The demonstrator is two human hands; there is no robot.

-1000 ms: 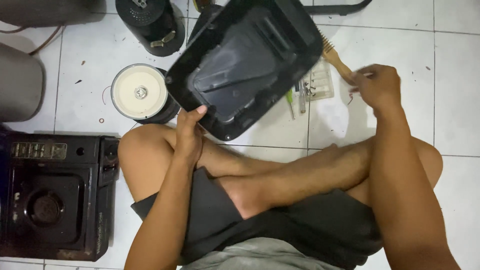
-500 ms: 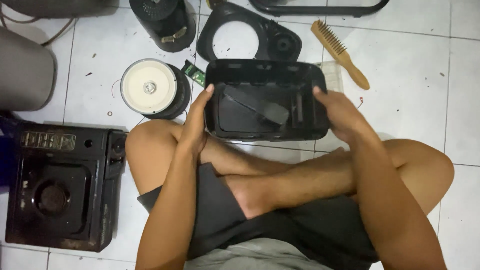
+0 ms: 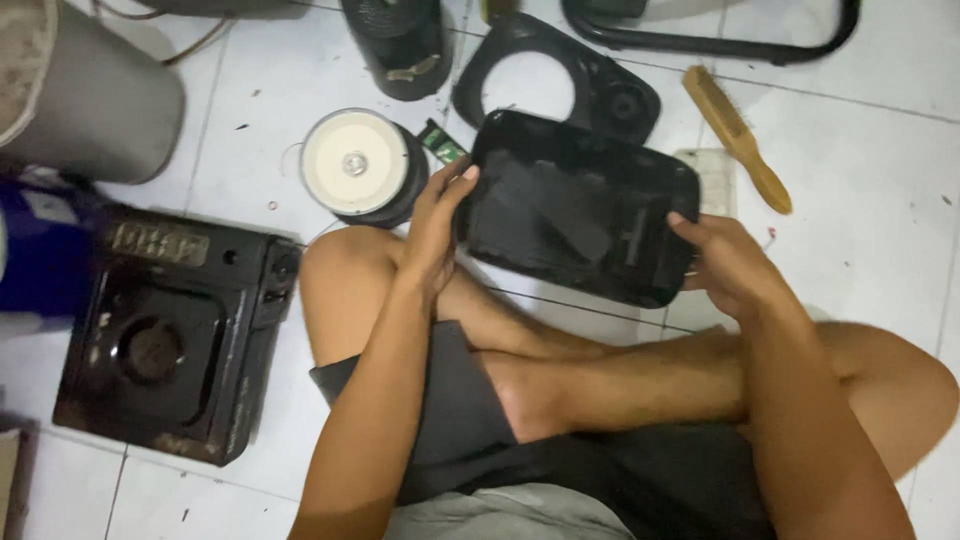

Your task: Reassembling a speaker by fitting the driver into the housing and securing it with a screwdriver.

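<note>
Just above the crossed legs, at the centre of the frame, a black plastic panel (image 3: 580,205) with rounded corners is held between both hands, its glossy flat face turned up toward the camera and tilted slightly down to the right. The left hand (image 3: 435,225) grips its left edge, fingers curled along the rim with the fingertips showing above it. The right hand (image 3: 725,265) clasps the lower right corner, thumb lying on the top face and the other fingers tucked underneath, out of sight.

Directly behind the panel, toward the top of the frame, a second black cover with a round opening (image 3: 555,80) lies on the white tiled floor (image 3: 860,200). Left of the panel, just beside the left hand, stands a short round drum with a white top (image 3: 358,165), and a small green circuit board (image 3: 441,143) lies between the drum and the panel. A dark cylindrical part (image 3: 400,40) stands at the top edge. To the upper right a wooden brush (image 3: 735,135) lies diagonally, below a black bent tube (image 3: 720,40). At the left of the frame sits a black portable gas stove (image 3: 165,340), with a grey cylinder (image 3: 85,85) in the upper left corner.
</note>
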